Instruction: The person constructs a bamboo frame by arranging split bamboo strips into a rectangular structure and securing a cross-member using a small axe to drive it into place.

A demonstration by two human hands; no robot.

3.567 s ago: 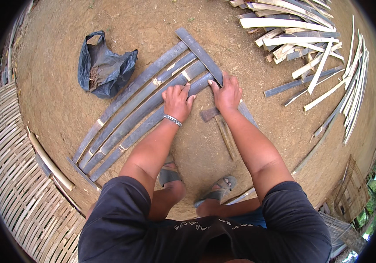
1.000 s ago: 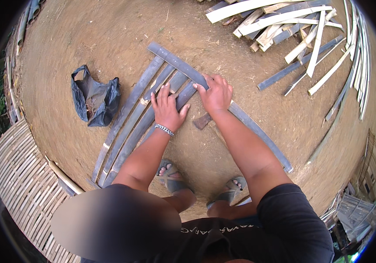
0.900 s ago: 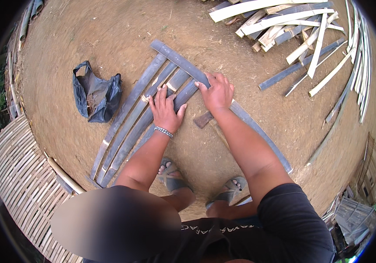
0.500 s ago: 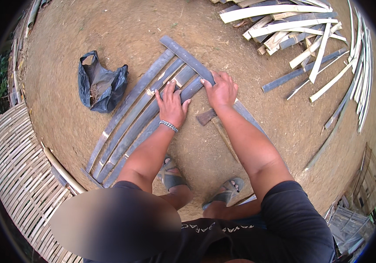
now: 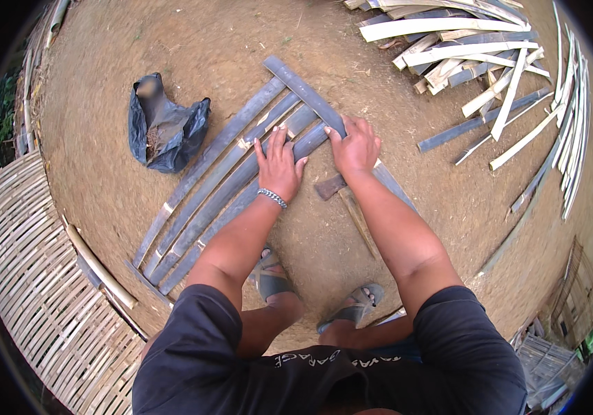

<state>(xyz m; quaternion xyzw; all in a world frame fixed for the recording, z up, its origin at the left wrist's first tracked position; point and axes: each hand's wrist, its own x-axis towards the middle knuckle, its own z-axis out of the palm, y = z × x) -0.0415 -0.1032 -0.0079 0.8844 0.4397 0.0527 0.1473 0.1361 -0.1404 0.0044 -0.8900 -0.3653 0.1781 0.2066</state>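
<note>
Several dark split-bamboo slats (image 5: 199, 181) lie side by side on the ground, slanting from lower left to upper right. Across their far ends rests a shorter bamboo crosspiece (image 5: 302, 88). My left hand (image 5: 280, 171) presses flat on the slats with its fingers stretched out, a little below the crosspiece. The near right end of the crosspiece is in my right hand (image 5: 357, 149), thumb on top and fingers curled round its far side. A hatchet (image 5: 329, 187) with a wooden handle lies on the ground beside my right forearm.
A black plastic bag (image 5: 172, 131) stands left of the slats. At the upper right is a pile of split bamboo (image 5: 449, 54), with long pale strips (image 5: 573, 131) beside it. A bamboo slat platform (image 5: 40, 277) borders the left. My sandaled feet (image 5: 272, 277) stand close to the slats.
The view has shifted slightly, so the slats and bag appear a little further right. Both hands keep about the same places on the bamboo.
</note>
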